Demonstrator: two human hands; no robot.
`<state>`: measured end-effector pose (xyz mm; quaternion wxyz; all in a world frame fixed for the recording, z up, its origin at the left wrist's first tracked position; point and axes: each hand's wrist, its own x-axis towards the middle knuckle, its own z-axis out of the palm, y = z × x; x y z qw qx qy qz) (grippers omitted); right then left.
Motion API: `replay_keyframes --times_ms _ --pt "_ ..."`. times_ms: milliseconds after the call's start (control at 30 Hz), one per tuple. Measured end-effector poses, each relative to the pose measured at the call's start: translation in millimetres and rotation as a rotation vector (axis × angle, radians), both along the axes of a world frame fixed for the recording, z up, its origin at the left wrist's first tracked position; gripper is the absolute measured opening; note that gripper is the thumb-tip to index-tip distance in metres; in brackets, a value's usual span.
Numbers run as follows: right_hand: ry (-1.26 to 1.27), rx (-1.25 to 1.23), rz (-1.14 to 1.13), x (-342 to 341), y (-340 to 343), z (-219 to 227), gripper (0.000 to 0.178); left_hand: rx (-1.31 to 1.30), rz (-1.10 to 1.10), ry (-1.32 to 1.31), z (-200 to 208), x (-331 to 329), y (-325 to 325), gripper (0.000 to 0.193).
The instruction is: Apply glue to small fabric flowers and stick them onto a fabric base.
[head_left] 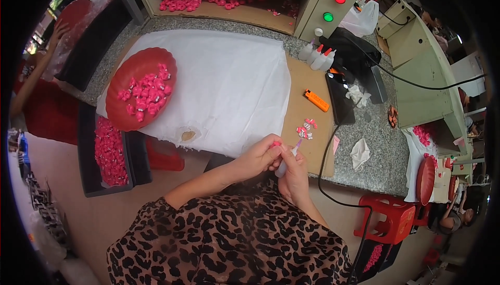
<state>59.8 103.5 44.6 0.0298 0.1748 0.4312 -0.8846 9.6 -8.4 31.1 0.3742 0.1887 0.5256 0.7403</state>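
Observation:
My left hand (259, 156) pinches a small pink piece (276, 144) at the front edge of the table; the fingers cover most of it. Close against it, my right hand (296, 179) is closed round a small white squeeze bottle (282, 169) with a thin purple tip pointing up. The fingers of both hands meet. Just beyond them, several pink and silvery pieces (305, 130) lie on brown cardboard (291, 97). To the left, a red scalloped bowl (115, 97) with a heap of pink pieces rests on a white cloth (224, 76).
An orange lighter (316, 100), a black phone (340, 99), white bottles with red caps (322, 60) and crumpled tissue (360, 153) lie to the right. A black cable (324, 181) hangs over the front edge. A machine (329, 3) with a pink-filled opening stands behind. Another person's arm (39, 71) shows far left.

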Motion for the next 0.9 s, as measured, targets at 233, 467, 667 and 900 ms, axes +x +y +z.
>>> replay_keyframes --times_ms 233,467,667,900 --pt "-0.029 0.003 -0.019 -2.5 5.7 -8.8 0.019 -0.015 -0.013 -0.025 1.4 -3.9 2.4 0.017" --pt "-0.109 0.015 -0.061 -4.5 13.2 -2.7 0.019 0.093 0.067 0.105 -2.2 -4.7 6.8 0.019" --pt "-0.063 0.102 0.004 -3.3 13.2 1.6 0.018 0.094 0.034 -0.212 -3.9 -3.6 -3.6 0.015" --pt "-0.125 0.110 0.024 -6.5 10.9 -3.7 0.018 0.053 0.091 0.090 -0.5 -0.6 -1.4 0.020"
